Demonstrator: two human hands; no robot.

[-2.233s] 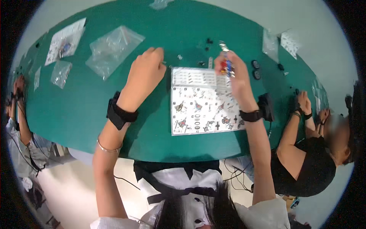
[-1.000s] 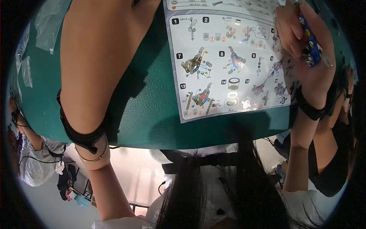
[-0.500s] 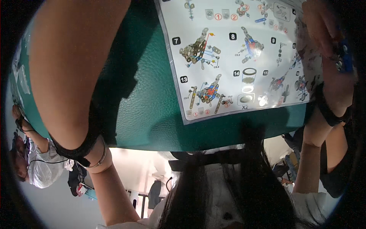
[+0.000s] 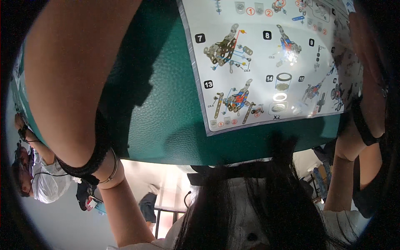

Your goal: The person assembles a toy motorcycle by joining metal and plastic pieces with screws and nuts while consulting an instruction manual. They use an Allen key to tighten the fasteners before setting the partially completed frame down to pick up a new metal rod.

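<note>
My left arm (image 4: 71,83) reaches up across the left side, with a black band (image 4: 83,168) and a thin metal bracelet (image 4: 112,168) on it. The fingers of that hand lie past the upper edge. My right hand (image 4: 368,50) is at the dark right rim beside a printed instruction sheet (image 4: 254,62); dimness and blur hide how its fingers are set. A black band (image 4: 362,123) circles the right arm too. Assembly diagrams of small metal-strip models cover the glossy sheet, which lies on a green mat (image 4: 162,83).
The green mat's near edge curves across the middle, with long dark hair (image 4: 204,212) hanging below it. At the far left sits another person in a white top (image 4: 50,181), one arm toward the table. A dark metal frame (image 4: 166,211) stands on the floor beyond.
The sheet has shifted to the right in view. A blue piece with metal bits, visible by my right hand before, can no longer be made out; that hand is darker at the rim.
</note>
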